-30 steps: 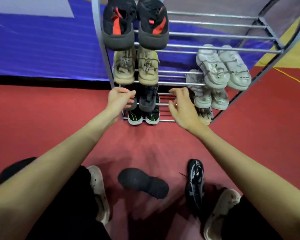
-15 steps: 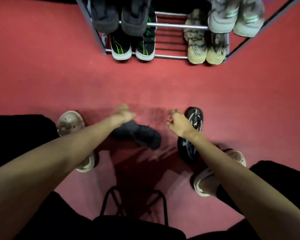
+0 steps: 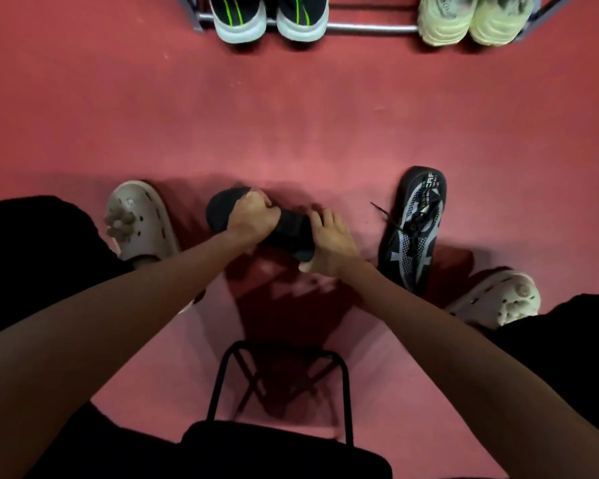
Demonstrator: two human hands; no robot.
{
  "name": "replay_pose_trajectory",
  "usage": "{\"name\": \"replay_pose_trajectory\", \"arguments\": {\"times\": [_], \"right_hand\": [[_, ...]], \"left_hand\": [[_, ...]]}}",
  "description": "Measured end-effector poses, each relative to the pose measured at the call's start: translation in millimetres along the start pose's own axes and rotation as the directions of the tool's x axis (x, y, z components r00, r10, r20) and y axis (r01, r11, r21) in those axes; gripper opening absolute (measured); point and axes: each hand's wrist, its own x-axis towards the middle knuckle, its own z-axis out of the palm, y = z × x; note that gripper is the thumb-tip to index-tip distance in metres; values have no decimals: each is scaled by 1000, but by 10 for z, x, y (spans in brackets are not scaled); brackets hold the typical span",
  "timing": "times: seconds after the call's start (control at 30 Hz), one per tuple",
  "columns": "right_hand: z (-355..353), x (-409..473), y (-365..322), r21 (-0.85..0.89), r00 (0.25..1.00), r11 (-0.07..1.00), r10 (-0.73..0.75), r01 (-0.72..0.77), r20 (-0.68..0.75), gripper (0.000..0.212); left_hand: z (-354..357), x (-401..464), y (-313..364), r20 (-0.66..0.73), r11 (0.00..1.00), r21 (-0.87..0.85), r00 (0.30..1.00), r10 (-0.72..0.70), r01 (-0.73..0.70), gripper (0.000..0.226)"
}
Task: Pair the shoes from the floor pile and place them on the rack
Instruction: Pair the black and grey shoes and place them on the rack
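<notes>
Head view, looking straight down at a red floor from a seated person whose two bare arms reach forward. At the far left, the person's left foot wears a pale clog with a flower charm on top, beside a black trouser leg. Just right of it, near the middle of the scene, a black shoe lies upside down on the floor, its dark sole facing up and its length slanting from far left to near right. The left hand grips the far left end of this shoe, fingers curled over its edge. The right hand holds the near right end, palm laid on the sole with the fingers bent around it and the thumb tucked beneath. To the right, apart from the hands, the matching black shoe with grey patterning rests upright on the floor, toe pointing away, with its loose laces trailing left. Further right and nearer, the person's right foot wears a second pale clog. In the near centre, the black metal frame of a folding stool shows between the legs. Along the far edge, the bottom bar of the shoe rack crosses the scene, holding a black pair with green stripes at its left and a cream pair at its right.
</notes>
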Motion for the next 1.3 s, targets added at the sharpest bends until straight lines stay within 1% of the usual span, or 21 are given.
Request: {"name": "replay_pose_trajectory", "arguments": {"times": [0.1, 0.17, 0.2, 0.27, 0.33, 0.37, 0.4, 0.47, 0.57, 0.67, 0.77, 0.83, 0.9, 0.93, 1.0, 1.03, 1.07, 1.1, 1.17, 1.23, 1.3], "right_hand": [[-60, 17, 63, 314, 991, 943, 128, -109, -43, 100], [-221, -36, 85, 622, 959, 762, 277, -180, -62, 77], [-306, -53, 106, 754, 939, 620, 344, -217, -12, 61], [-492, -83, 151, 951, 932, 186, 314, -246, 179, 49], [-620, -98, 226, 896, 944, -363, 104, -257, 313, 59], [-675, -103, 255, 806, 950, -533, 15, -256, 312, 63], [-701, -103, 295, 740, 954, -621, -44, -259, 296, 65], [-755, -122, 331, 678, 952, -673, -151, -296, 266, 71], [-758, -138, 367, 673, 926, -637, -275, -377, 258, 74], [-764, -152, 409, 700, 901, -567, -295, -434, 320, 73], [-813, -200, 431, 723, 891, -521, -247, -454, 381, 70], [-840, -201, 457, 792, 891, -407, -205, -455, 406, 61], [-844, -224, 491, 898, 914, -168, -87, -407, 397, 43], [-808, -250, 537, 938, 938, 9, 28, -346, 345, 31], [-669, -349, 693, 861, 942, 470, 333, -196, 33, 11], [-575, -424, 775, 746, 888, 645, 428, -168, -170, 8], [-479, -510, 846, 631, 807, 751, 489, -195, -332, 18], [-401, -601, 906, 551, 722, 792, 540, -262, -433, 33], [-268, -735, 1008, 473, 581, 753, 656, -458, -482, 67], [-192, -797, 1025, 434, 535, 637, 771, -638, -346, 96], [-143, -769, 1030, 394, 549, 588, 806, -706, -220, 109]], "left_hand": [[-17, 30, 32, -158, 998, -51, 986, -56, 49, 34], [-66, 18, 103, -276, 994, -59, 956, -100, 87, 42], [-76, 22, 126, -298, 992, -82, 947, -120, 100, 45], [-50, 61, 161, -232, 981, -173, 964, -132, 92, 52], [2, 116, 213, -57, 946, -317, 994, -88, 66, 62], [26, 127, 259, 29, 919, -389, 998, -61, 67, 65], [49, 126, 322, 106, 887, -455, 994, -36, 81, 64], [82, 131, 474, 223, 836, -538, 975, 16, 109, 53], [104, 147, 635, 281, 825, -559, 956, 90, 86, 53], [113, 168, 680, 315, 795, -595, 944, 97, 117, 49], [160, 118, 735, 433, 632, -724, 895, 104, 277, 29], [196, 118, 789, 418, 540, -785, 903, 100, 303, 12], [201, 141, 834, 335, 533, -810, 939, 77, 245, 11], [203, 162, 844, 280, 567, -803, 956, 86, 184, 19], [198, 178, 861, 183, 672, -739, 973, 141, 42, 28], [192, 170, 862, 151, 714, -700, 975, 162, -10, 29], [199, 168, 850, 140, 739, -673, 975, 173, -34, 32], [212, 164, 835, 145, 744, -667, 974, 173, -33, 36], [260, 136, 805, 174, 738, -674, 973, 149, 7, 43], [321, 87, 784, 191, 741, -671, 971, 141, 25, 45], [364, 43, 770, 199, 740, -673, 968, 153, 21, 47]]}}
